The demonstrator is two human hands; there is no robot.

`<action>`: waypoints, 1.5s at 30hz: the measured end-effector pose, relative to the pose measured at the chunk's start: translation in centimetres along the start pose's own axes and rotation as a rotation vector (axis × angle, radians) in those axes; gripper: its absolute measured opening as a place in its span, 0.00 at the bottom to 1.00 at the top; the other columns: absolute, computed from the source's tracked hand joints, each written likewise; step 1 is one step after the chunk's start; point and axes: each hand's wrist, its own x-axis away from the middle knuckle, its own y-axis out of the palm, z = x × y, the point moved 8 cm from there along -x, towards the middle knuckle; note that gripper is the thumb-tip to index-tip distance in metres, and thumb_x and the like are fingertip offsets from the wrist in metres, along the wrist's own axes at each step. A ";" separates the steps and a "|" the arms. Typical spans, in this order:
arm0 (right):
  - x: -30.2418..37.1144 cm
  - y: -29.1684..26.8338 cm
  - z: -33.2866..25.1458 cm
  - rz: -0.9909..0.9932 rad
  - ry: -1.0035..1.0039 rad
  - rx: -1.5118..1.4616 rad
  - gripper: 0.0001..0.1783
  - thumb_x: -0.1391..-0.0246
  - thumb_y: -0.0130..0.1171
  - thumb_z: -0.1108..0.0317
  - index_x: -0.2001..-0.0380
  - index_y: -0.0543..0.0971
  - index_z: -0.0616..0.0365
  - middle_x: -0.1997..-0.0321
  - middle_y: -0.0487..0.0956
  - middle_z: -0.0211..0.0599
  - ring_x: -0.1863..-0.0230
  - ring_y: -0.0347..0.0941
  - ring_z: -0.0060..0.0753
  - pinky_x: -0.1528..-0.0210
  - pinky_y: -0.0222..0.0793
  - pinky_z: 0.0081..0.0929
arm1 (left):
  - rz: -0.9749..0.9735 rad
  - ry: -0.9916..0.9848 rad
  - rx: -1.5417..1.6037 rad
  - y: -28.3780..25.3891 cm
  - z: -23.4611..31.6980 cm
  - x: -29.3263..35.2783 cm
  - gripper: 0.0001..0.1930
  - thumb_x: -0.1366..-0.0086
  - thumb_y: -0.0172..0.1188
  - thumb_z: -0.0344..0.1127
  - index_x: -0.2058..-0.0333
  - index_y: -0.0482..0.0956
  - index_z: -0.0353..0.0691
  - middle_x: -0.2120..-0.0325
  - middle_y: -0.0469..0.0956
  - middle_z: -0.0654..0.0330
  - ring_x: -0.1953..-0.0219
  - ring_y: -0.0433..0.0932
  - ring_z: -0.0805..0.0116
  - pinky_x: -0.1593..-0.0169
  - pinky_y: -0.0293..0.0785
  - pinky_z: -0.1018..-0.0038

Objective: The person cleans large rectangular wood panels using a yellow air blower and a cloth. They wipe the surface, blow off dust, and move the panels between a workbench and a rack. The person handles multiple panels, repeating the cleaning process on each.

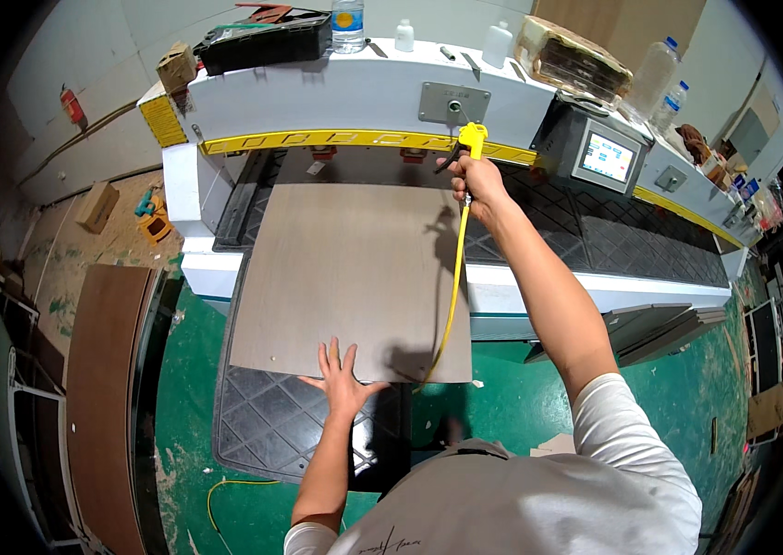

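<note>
A flat wood-grain panel [354, 268] in grey-brown lies in front of me, its far part under the machine's beam. On its near edge rests my left hand [340, 388], fingers spread apart and holding nothing. My right hand [477, 185] is wrapped round a yellow air blow gun [473, 139], held up above the panel's far right corner. From the gun a yellow hose [454, 296] hangs down past the panel's near right edge. The gun's nozzle tip is too hard to make out.
The white machine's beam [290, 106] spans the far side with a yellow strip [364, 141]. A touchscreen [608, 155] is mounted at right. Bottles, a black toolbox [267, 42] and a wrapped block [572, 57] stand on top. Boards [100, 388] lean at left; more panels [660, 333] stand right.
</note>
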 end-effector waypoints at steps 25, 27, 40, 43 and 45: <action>28.2 2.1 23.9 -0.842 0.344 0.894 0.22 0.32 0.55 0.51 0.49 0.75 0.60 0.66 0.78 0.32 0.73 0.69 0.24 0.71 0.69 0.31 | 0.080 0.021 -0.184 1.5 -1.7 0.8 0.50 0.60 0.79 0.57 0.36 0.71 0.54 0.27 0.54 0.57 0.23 0.45 0.51 0.38 0.26 0.15; 27.6 6.3 27.3 -0.953 0.108 0.804 0.24 0.33 0.54 0.53 0.46 0.73 0.64 0.55 0.81 0.51 0.55 0.77 0.46 0.49 0.71 0.41 | 0.144 0.121 -0.230 3.0 -2.5 0.2 0.36 0.46 0.69 0.49 0.36 0.72 0.58 0.27 0.56 0.59 0.24 0.50 0.52 0.34 0.32 0.23; 35.7 -10.5 18.0 -0.542 0.714 0.879 0.21 0.35 0.59 0.50 0.50 0.77 0.57 0.69 0.77 0.32 0.76 0.71 0.25 0.74 0.68 0.27 | 0.073 0.059 -0.162 1.6 -0.4 0.6 0.56 0.61 0.72 0.73 0.35 0.71 0.48 0.27 0.56 0.55 0.23 0.48 0.50 0.39 0.26 0.13; 39.7 -18.0 15.8 -0.195 0.781 0.770 0.21 0.34 0.60 0.51 0.50 0.76 0.56 0.72 0.75 0.27 0.85 0.61 0.16 0.87 0.55 0.22 | 0.020 0.038 -0.170 1.5 0.2 0.2 0.58 0.62 0.73 0.73 0.35 0.70 0.46 0.26 0.55 0.53 0.23 0.46 0.50 0.38 0.26 0.15; 41.4 -21.5 15.4 -0.032 0.765 0.741 0.19 0.34 0.60 0.53 0.50 0.76 0.56 0.72 0.75 0.27 0.85 0.62 0.16 0.86 0.57 0.21 | 0.025 0.029 -0.178 1.3 -0.3 0.5 0.58 0.62 0.73 0.73 0.34 0.70 0.45 0.26 0.54 0.53 0.23 0.46 0.50 0.38 0.27 0.15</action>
